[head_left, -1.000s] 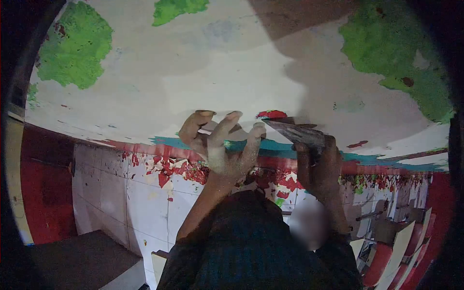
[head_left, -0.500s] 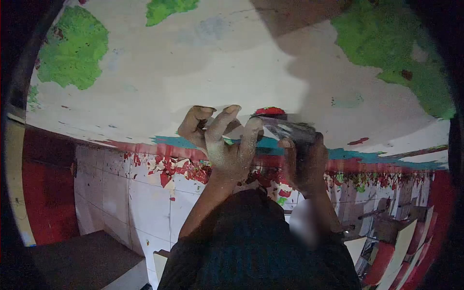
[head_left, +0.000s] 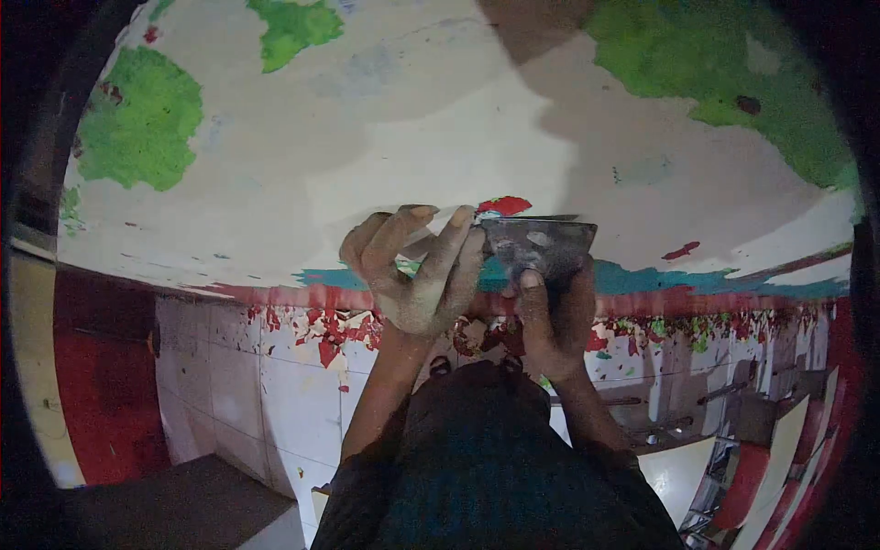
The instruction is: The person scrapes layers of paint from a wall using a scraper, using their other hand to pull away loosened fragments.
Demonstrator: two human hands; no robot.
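Observation:
My right hand (head_left: 561,321) is closed on a dark, flat scraper (head_left: 555,246), its thumb pressed along the face of the blade. The wide edge of the scraper lies against the pale wall (head_left: 440,137), just under a patch of red paint (head_left: 506,206). To its left, my left hand (head_left: 412,266) has its fingers bent and apart, fingertips at the wall surface. One of those fingertips is right beside the scraper's left corner and the red patch. Part of my right hand's fingers is hidden behind the scraper.
Green paint patches (head_left: 142,119) remain on the wall, with a teal and red band (head_left: 642,293) along its lower part. Red and green paint flakes (head_left: 335,332) litter the tiled floor (head_left: 302,403). A dark-topped box (head_left: 183,504) stands lower left; desks and chairs (head_left: 761,458) are lower right.
The scraper has turned so its face shows more fully, and my right thumb lies on it. My left fingers have drawn closer together near the red patch. The whole view has shifted slightly.

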